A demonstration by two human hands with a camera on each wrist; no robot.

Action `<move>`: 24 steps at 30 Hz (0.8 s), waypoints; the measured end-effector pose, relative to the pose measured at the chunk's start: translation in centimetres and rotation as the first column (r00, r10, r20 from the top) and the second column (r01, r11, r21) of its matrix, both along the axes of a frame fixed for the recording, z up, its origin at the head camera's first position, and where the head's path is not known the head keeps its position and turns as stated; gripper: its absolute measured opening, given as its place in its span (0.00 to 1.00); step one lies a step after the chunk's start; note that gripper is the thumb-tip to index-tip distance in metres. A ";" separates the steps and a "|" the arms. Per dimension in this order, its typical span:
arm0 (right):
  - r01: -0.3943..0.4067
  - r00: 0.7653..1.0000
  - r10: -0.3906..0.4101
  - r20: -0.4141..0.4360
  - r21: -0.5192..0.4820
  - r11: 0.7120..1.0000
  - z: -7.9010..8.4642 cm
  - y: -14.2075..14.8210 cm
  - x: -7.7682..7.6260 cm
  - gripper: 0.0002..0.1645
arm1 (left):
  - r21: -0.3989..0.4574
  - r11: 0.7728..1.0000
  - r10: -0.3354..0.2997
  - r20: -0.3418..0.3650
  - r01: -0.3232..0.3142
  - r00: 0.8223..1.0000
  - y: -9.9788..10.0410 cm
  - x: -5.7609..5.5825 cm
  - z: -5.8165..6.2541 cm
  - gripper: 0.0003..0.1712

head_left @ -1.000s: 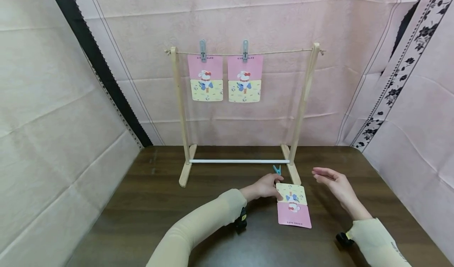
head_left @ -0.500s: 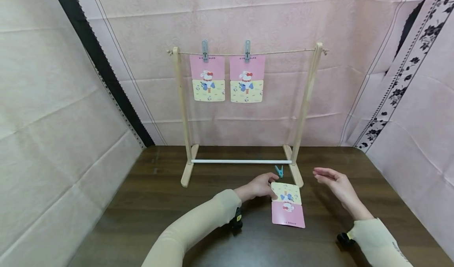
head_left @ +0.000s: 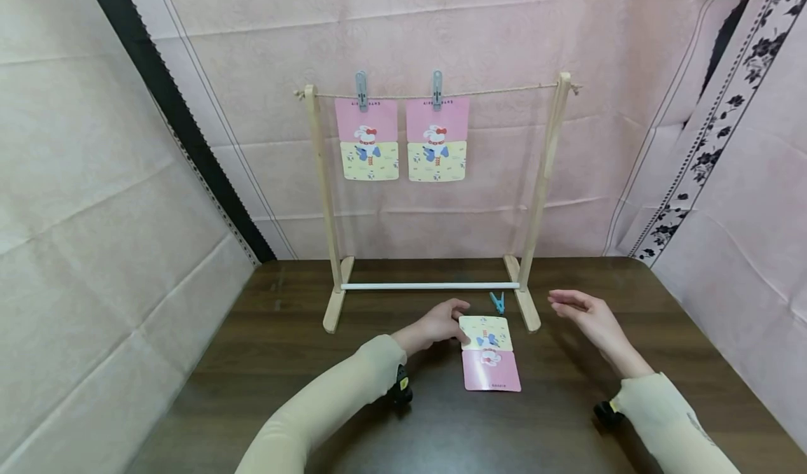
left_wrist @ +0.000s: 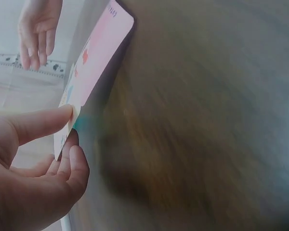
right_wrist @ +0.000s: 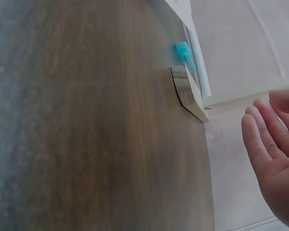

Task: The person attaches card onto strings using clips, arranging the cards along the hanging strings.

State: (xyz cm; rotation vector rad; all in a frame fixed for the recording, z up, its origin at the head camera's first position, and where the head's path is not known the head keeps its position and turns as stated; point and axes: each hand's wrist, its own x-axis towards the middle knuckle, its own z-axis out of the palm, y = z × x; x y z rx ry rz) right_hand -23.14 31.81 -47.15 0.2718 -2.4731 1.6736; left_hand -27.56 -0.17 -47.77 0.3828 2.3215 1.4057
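My left hand (head_left: pixel 436 323) pinches the yellow end of a pink-and-yellow card (head_left: pixel 492 370) between thumb and fingers. In the left wrist view the card (left_wrist: pixel 102 50) is tilted, its printed rabbit side partly seen. A blue clothespin (head_left: pixel 498 302) lies on the table just beyond the card, by the rack's right foot. My right hand (head_left: pixel 586 316) hovers to the right of the card, fingers loosely bent and nothing held. The right wrist view shows that hand (right_wrist: pixel 279 149) apart from the clothespin (right_wrist: pixel 183 52).
A wooden rack (head_left: pixel 542 180) with a string stands at the back of the brown table (head_left: pixel 378 418). Two similar cards, a left one (head_left: pixel 368 159) and a right one (head_left: pixel 436 160), hang from it by grey clothespins (head_left: pixel 437 90). Pale cloth surrounds the table.
My left hand has drawn the card to the left, away from the right hand, leaving the blue clothespin in plainer view. The right hand has shifted only slightly.
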 end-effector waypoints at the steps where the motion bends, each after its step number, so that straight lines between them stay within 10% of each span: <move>1: -0.002 1.000 0.002 -0.007 0.003 1.000 0.1 -0.1 -0.2 0.25 | -0.001 1.000 0.008 0.002 -0.008 1.000 -0.4 0.0 0.1 0.40; 24: 0.035 0.999 -0.026 -0.036 0.254 0.967 0.9 -3.2 -3.1 0.21 | 0.166 0.979 0.111 0.054 -0.119 0.992 -7.2 -0.2 1.0 0.41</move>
